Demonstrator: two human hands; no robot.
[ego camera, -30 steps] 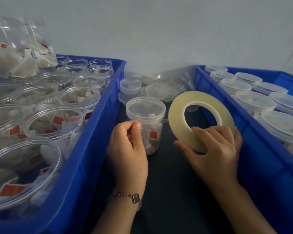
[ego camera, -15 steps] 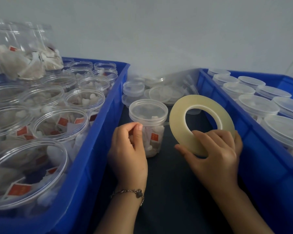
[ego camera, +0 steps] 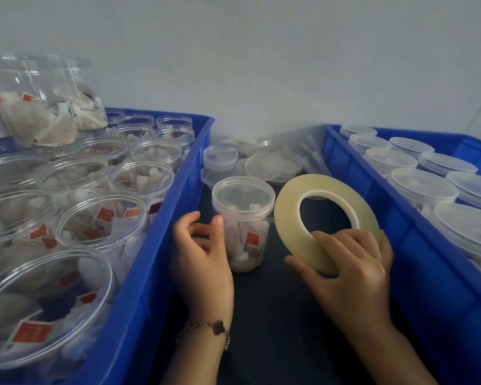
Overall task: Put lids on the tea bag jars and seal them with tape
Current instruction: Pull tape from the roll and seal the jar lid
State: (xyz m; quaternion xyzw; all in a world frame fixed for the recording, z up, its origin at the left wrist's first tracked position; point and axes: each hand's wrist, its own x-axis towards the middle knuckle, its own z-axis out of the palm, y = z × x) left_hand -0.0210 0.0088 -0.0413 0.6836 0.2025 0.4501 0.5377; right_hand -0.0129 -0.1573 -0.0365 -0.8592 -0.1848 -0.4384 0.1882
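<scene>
A clear tea bag jar (ego camera: 246,240) with its lid (ego camera: 242,196) on stands on the dark table between two blue crates. My left hand (ego camera: 203,254) is just left of it, fingers loosely apart, thumb tip against the jar's wall under the lid. My right hand (ego camera: 350,270) grips the lower edge of a large flat roll of clear tape (ego camera: 289,215), held upright just right of the jar. The roll's left edge is almost touching the jar near the lid.
The left blue crate (ego camera: 161,245) holds several open jars of tea bags, with a clear bag of tea bags (ego camera: 47,115) on top. The right blue crate (ego camera: 400,232) holds several lidded jars. Loose lids (ego camera: 264,165) lie behind the jar.
My left hand's pinched thumb and forefinger have spread apart beside the jar. The tape roll has stayed next to the jar. The view has tipped slightly downward.
</scene>
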